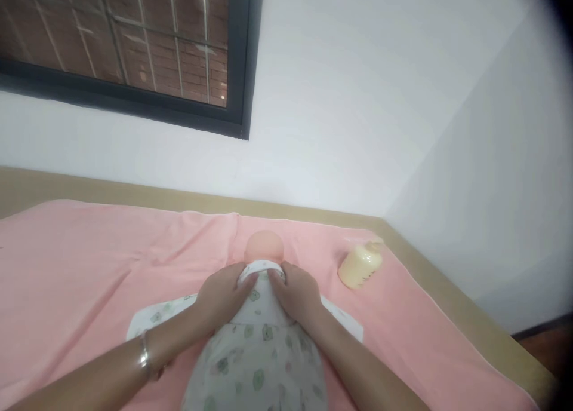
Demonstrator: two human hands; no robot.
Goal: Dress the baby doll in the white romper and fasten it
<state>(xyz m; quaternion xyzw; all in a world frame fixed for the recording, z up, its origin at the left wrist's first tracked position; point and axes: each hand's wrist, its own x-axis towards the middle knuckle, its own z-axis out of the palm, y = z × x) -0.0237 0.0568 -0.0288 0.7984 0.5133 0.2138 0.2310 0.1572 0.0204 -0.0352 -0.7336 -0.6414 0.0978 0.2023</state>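
Observation:
A baby doll lies on a pink blanket, and only the rounded top of its head [264, 245] shows past the cloth. White baby clothing [255, 363] with green prints covers the rest of it, its sleeves spread to both sides. My left hand [222, 294] grips the left side of the garment's neckline, thumb on top. On the opposite side of that neckline, my right hand [299, 290] pinches the fabric in the same way. The neckline edge is stretched between both hands, close against the doll's head. The doll's face and body are hidden.
To the right, a cream-coloured baby bottle [360, 264] lies tilted on the pink blanket [98, 261]. The blanket covers a tan padded surface [514, 354] that meets white walls behind and at the right. A dark-framed window [244, 70] with bars is at upper left.

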